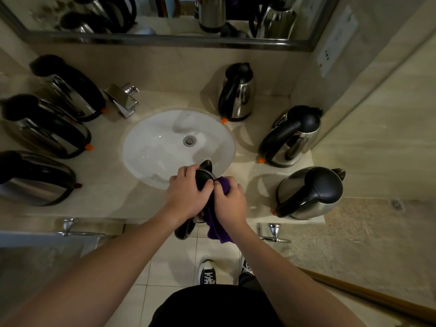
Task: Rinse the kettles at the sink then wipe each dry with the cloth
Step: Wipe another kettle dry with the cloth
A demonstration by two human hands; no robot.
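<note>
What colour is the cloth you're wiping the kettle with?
Purple. The cloth shows best in the head view, gripped by the right hand.

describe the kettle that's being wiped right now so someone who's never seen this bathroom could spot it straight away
Start at the white oval sink set in the beige counter. At its near rim, over the counter edge, the left hand grips a steel kettle with a black lid, while the right hand presses a purple cloth against it. It is the only kettle held; the other six stand on the counter.

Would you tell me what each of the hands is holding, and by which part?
Left hand grips the kettle by its black lid end; right hand clutches the purple cloth bunched against its side.
</note>
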